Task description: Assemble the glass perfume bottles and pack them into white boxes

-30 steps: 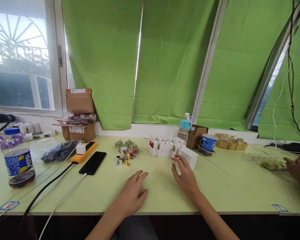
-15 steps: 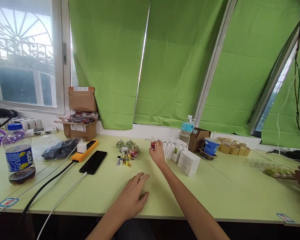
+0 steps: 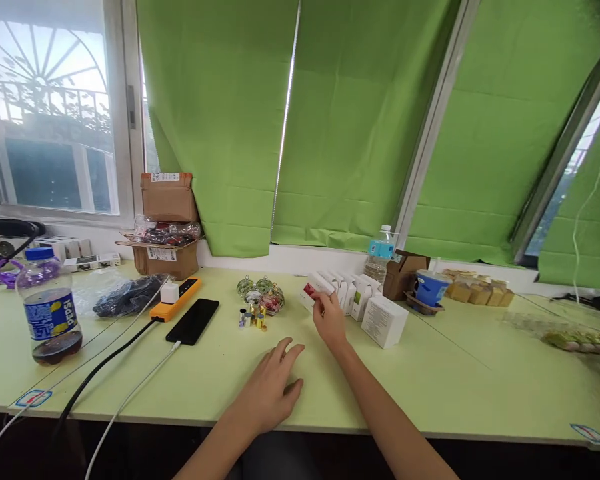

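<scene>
My right hand (image 3: 330,320) is closed with its fingertips at the leftmost box (image 3: 310,291) of a row of small white boxes; this box has a red patch. Just right of my wrist stands a larger white box (image 3: 384,321) with printed text. Over the table, my left hand (image 3: 274,383) has its fingers apart and holds nothing. Beyond it lie small gold and silver pieces (image 3: 253,319), in front of round clear containers (image 3: 260,292) with green and red contents.
A black phone (image 3: 193,322), an orange power strip (image 3: 176,301) with cables and a Pepsi bottle (image 3: 51,310) are at the left. A water bottle (image 3: 379,257), a cardboard box (image 3: 403,275) and a blue cup (image 3: 429,289) stand behind the white boxes.
My right hand has moved slightly to the right, and the leftmost white box with the red patch now shows beside its fingers. My left hand has hardly moved. The view has shifted slightly.
</scene>
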Motion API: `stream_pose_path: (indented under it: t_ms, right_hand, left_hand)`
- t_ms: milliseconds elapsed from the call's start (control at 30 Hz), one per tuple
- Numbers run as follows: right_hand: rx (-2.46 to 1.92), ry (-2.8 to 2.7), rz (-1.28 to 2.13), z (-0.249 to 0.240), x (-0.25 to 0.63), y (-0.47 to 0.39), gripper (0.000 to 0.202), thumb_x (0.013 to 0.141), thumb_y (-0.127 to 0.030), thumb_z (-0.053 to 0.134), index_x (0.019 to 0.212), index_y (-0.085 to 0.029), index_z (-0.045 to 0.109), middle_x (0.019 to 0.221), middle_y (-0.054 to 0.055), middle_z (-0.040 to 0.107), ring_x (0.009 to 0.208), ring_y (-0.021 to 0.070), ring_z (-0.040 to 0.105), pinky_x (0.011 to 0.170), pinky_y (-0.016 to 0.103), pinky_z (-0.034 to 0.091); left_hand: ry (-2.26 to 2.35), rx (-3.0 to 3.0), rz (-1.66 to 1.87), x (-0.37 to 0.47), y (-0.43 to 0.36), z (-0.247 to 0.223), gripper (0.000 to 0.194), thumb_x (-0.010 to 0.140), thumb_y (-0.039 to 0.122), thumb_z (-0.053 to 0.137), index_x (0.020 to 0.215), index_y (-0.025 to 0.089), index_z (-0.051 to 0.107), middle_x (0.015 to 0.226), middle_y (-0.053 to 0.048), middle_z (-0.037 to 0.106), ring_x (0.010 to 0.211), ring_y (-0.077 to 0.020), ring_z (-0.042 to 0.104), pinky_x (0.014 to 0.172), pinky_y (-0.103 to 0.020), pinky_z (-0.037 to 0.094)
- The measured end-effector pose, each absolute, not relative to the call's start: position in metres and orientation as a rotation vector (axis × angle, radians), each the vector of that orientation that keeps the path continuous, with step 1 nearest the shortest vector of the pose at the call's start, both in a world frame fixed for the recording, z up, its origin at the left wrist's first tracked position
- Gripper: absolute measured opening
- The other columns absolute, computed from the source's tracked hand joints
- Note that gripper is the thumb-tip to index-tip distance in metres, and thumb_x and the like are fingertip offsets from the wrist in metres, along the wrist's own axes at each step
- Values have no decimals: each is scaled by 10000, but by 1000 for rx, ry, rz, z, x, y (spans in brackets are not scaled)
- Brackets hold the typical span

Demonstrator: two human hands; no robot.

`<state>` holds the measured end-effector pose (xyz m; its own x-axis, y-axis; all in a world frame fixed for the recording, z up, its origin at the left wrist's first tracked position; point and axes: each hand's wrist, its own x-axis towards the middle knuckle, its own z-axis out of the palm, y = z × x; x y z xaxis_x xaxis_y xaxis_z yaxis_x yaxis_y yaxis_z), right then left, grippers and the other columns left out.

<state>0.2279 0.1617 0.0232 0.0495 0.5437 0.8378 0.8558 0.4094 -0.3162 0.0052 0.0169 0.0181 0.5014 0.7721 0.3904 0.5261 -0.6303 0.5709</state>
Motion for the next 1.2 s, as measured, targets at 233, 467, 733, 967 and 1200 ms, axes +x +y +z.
stream_pose_path:
  t_ms: [233, 467, 733, 967, 1200]
  right_hand:
    - [-1223, -1540, -381, 38, 215, 124, 239, 924, -247, 433, 1027, -228, 648, 967, 65, 523, 628, 153, 544, 641, 306, 484]
    - [-1206, -1586, -343, 35, 205, 121, 238, 924, -244, 450, 1049, -245, 653, 976, 66, 553, 596, 142, 536, 640, 291, 491]
    - [-1141, -1613, -278, 37, 201, 117, 221, 929, -275, 473, 1045, -227, 655, 997, 65, 559, 519, 89, 516, 573, 257, 483]
    - [-997, -1630, -125, 41, 203, 114, 244, 943, -340, 499, 1019, -215, 694, 993, 62, 558, 566, 86, 563, 542, 233, 491]
    - [-980, -1621, -143, 39, 206, 115, 270, 943, -363, 519, 967, -204, 735, 924, 53, 548, 551, 84, 548, 536, 241, 484]
  left_hand:
    - [1075, 2369, 880, 5, 16, 20, 545, 936, 296, 488, 1470, 310, 378, 1588, -52, 300, 1418, -275, 364, 1165, -460, 341]
    - [1080, 2376, 884, 5, 18, 16, 539, 948, 291, 470, 1476, 313, 362, 1605, -45, 270, 1436, -255, 344, 1177, -449, 324]
    - [1087, 2378, 869, 6, 18, 17, 550, 952, 304, 474, 1485, 321, 340, 1627, -48, 205, 1435, -264, 346, 1168, -455, 332]
    - [1098, 2363, 864, 6, 18, 16, 559, 947, 299, 478, 1488, 319, 338, 1637, -41, 175, 1433, -254, 347, 1175, -444, 322]
    - [1105, 2355, 858, 6, 15, 19, 546, 955, 310, 460, 1486, 336, 336, 1637, -26, 178, 1422, -266, 360, 1151, -460, 354]
